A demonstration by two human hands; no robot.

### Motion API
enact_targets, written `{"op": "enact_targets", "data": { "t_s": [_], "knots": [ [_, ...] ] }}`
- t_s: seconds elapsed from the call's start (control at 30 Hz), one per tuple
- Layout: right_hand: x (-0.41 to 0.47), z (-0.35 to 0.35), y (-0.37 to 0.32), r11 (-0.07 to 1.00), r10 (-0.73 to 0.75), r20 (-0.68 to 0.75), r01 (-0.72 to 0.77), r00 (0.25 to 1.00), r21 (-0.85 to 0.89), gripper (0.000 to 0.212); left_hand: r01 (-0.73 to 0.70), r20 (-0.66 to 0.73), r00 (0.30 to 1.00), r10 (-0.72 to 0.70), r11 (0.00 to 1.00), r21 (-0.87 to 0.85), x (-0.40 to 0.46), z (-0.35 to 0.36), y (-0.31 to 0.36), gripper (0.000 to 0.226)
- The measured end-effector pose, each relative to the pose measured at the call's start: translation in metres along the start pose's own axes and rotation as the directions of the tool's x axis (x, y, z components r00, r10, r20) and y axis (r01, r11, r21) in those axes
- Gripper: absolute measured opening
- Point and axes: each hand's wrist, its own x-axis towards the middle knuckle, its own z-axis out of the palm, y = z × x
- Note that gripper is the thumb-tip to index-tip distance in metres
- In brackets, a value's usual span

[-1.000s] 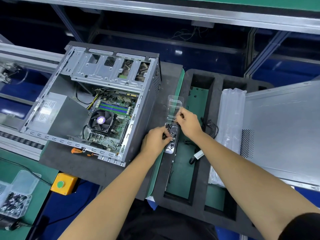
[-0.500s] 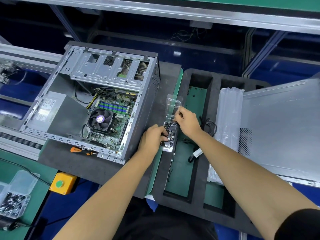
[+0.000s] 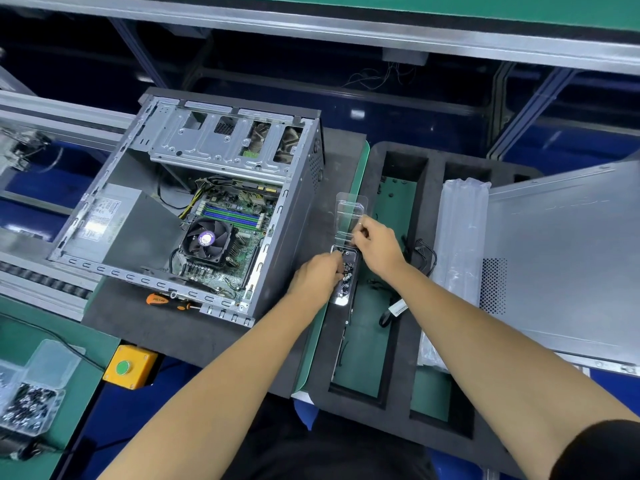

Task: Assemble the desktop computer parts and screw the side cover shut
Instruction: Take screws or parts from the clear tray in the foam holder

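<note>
Head view: clear screw box (image 3: 347,258) lies lid-open; left hand (image 3: 317,276) pinches among its screws, right hand (image 3: 377,244) pinches its lid.

Silver-grey metal on the open computer case (image 3: 221,188), with a green motherboard (image 3: 239,233), blue memory slots and a black fan (image 3: 205,241) bearing a purple centre label. Orange and black on the screwdriver handle (image 3: 162,300). Yellow box (image 3: 131,366) with a green button. Dark grey foam tray (image 3: 398,403) over green mat. Pale grey side cover (image 3: 568,258) with a dotted vent patch. Clear plastic case (image 3: 349,216); black and silver screws (image 3: 347,271) inside. Black sleeve (image 3: 602,452).
</note>
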Motion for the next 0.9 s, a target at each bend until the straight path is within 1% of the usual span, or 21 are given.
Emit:
{"op": "enact_targets", "data": {
  "t_s": [0.03, 0.1, 0.23, 0.3, 0.33, 0.4, 0.47, 0.53, 0.57, 0.6, 0.67, 0.73, 0.77, 0.8, 0.83, 0.9],
  "knots": [
    [-0.001, 0.000, 0.000, 1.000, -0.002, -0.002, 0.002, 1.000, -0.002, 0.015, 0.022, 0.003, 1.000, -0.022, 0.999, -0.033, -0.001, 0.001, -0.002, 0.001],
    [-0.002, 0.000, 0.000, 1.000, -0.008, -0.009, 0.008, 1.000, -0.010, 0.014, 0.047, -0.002, 0.999, -0.048, 0.994, -0.103, -0.003, 0.002, -0.004, 0.006],
    [-0.005, 0.000, -0.003, 0.999, -0.022, -0.013, 0.021, 1.000, -0.038, 0.016, 0.099, 0.018, 0.995, -0.098, 0.970, -0.221, -0.004, 0.000, -0.005, 0.008],
    [-0.007, 0.000, -0.004, 0.998, -0.025, -0.013, 0.024, 1.000, -0.057, 0.019, 0.089, -0.006, 0.996, -0.094, 0.960, -0.266, -0.006, -0.002, -0.002, 0.006],
    [-0.010, 0.000, -0.005, 0.997, -0.033, -0.013, 0.032, 0.999, -0.067, 0.019, 0.093, -0.020, 0.994, -0.104, 0.948, -0.306, -0.008, -0.003, 0.000, 0.009],
    [-0.016, 0.000, -0.006, 0.994, -0.073, -0.016, 0.071, 0.997, -0.077, 0.024, 0.149, -0.027, 0.983, -0.179, 0.883, -0.444, -0.010, -0.005, 0.004, 0.017],
    [-0.022, 0.001, -0.005, 0.990, -0.114, -0.018, 0.112, 0.993, -0.087, 0.032, 0.252, 0.032, 0.960, -0.280, 0.804, -0.539, -0.012, -0.010, 0.007, 0.023],
    [-0.030, 0.003, -0.003, 0.986, -0.132, -0.019, 0.129, 0.991, -0.106, 0.030, 0.303, 0.100, 0.946, -0.310, 0.727, -0.617, -0.018, -0.014, 0.008, 0.024],
    [-0.033, 0.003, -0.002, 0.984, -0.136, -0.021, 0.133, 0.990, -0.116, 0.030, 0.305, 0.125, 0.944, -0.305, 0.667, -0.680, -0.021, -0.015, 0.010, 0.027],
    [-0.036, 0.004, 0.000, 0.983, -0.135, -0.024, 0.131, 0.991, -0.125, 0.036, 0.309, 0.153, 0.942, -0.298, 0.599, -0.739, -0.025, -0.016, 0.012, 0.031],
    [-0.045, 0.005, 0.002, 0.983, -0.119, -0.052, 0.110, 0.991, -0.149, 0.055, 0.329, 0.213, 0.936, -0.281, 0.479, -0.814, -0.037, -0.018, 0.016, 0.035],
    [-0.057, 0.007, 0.003, 0.983, -0.108, -0.134, 0.085, 0.985, -0.162, 0.071, 0.371, 0.296, 0.923, -0.247, 0.360, -0.856, -0.052, -0.022, 0.018, 0.037],
    [-0.064, 0.009, 0.004, 0.984, -0.098, -0.189, 0.066, 0.977, -0.167, 0.073, 0.393, 0.344, 0.916, -0.206, 0.298, -0.870, -0.061, -0.024, 0.018, 0.037],
    [-0.072, 0.012, 0.005, 0.983, -0.088, -0.241, 0.044, 0.966, -0.179, 0.073, 0.404, 0.376, 0.914, -0.151, 0.270, -0.874, -0.070, -0.025, 0.016, 0.037],
    [-0.080, 0.015, 0.005, 0.981, -0.080, -0.285, 0.025, 0.955, -0.193, 0.072, 0.403, 0.394, 0.915, -0.091, 0.282, -0.871, -0.080, -0.026, 0.011, 0.036],
    [-0.097, 0.023, 0.005, 0.977, -0.078, -0.340, 0.004, 0.937, -0.213, 0.069, 0.388, 0.421, 0.907, 0.016, 0.359, -0.849, -0.099, -0.029, -0.003, 0.034]
  ]
}}
